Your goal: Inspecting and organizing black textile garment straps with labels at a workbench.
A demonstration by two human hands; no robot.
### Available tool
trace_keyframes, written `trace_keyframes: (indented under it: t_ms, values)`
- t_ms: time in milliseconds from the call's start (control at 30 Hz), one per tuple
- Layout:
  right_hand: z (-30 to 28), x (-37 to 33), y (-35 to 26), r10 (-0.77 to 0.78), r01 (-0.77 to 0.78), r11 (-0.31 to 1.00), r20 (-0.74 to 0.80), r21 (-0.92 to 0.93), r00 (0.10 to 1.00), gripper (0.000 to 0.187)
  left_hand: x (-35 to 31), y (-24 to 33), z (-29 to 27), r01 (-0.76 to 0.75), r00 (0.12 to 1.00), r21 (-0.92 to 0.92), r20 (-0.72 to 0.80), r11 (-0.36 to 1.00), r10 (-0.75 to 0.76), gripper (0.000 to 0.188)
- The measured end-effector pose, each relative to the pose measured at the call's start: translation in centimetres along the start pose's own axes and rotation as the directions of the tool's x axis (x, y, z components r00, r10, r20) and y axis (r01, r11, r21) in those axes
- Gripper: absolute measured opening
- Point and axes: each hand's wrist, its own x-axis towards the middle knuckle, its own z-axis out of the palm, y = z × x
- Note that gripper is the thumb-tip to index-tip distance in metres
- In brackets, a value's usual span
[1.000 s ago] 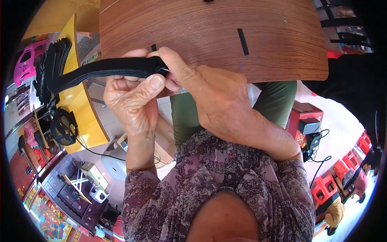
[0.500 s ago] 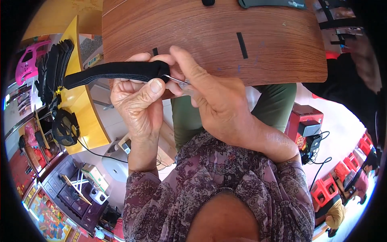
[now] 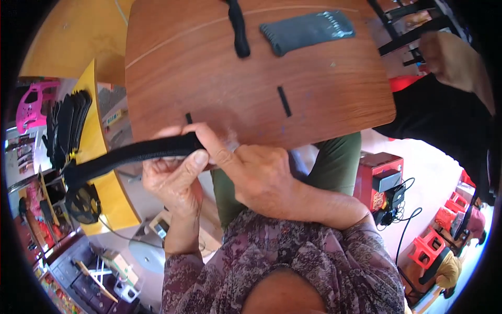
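Note:
A long black fabric strip (image 3: 136,150) with a ribbed, stitched-looking edge stretches leftward from my hands, just off the table's near edge. My left hand (image 3: 177,180) grips it close to its right end, thumb below and fingers behind. At that same end, the index finger of my right hand (image 3: 264,178) touches the strip. Its other fingers are curled under and mostly hidden, so what they hold does not show.
On the brown wooden table (image 3: 178,68) lie a grey-green packet (image 3: 308,34), a black strip (image 3: 238,31) and two short black pieces. At left, black strips (image 3: 68,123) hang over a yellow board (image 3: 97,157). Another person's arm (image 3: 455,63) is at right.
The view has shifted, showing more of the table's far side. My right index finger now lies against the strip's end. The thin metal tool seen at my right fingers is now out of sight.

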Motion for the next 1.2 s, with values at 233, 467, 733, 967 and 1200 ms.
trace_keyframes:
  t_ms: [233, 467, 733, 967, 1200]
  values:
    - [-0.4, -0.2, -0.7, 0.107, -0.100, 0.989, -0.066, 0.112, 0.992, 0.072, -0.9, -0.9, 0.1, -0.029, 0.999, -0.021, 0.028, 0.999, 0.030, 0.045]
    - [-0.4, -0.8, -0.3, 0.244, -0.224, 0.857, 0.017, 0.464, 0.970, 0.064, -1.2, -0.2, 1.0, 0.058, 0.998, -0.065, 0.014, 0.996, -0.057, 0.049]
    - [-0.2, -0.4, 0.9, 0.176, -0.124, 0.916, -0.106, 0.382, 0.979, 0.057, -0.4, 0.2, 0.9, 0.150, 0.982, -0.142, 0.135, 0.979, -0.131, 0.041]
    - [-4.2, 3.5, 3.4, 0.481, -0.229, 0.705, -0.216, 0.671, 0.850, 0.038, -2.0, -1.6, 1.6, 0.336, 0.930, -0.201, 0.226, 0.920, -0.290, 0.040]
    - [-2.6, 0.7, 4.7, 0.391, -0.330, 0.851, -0.072, 0.408, 0.918, 0.037, 1.1, 0.1, 0.8, 0.193, 0.955, -0.221, 0.265, 0.956, -0.132, 0.045]
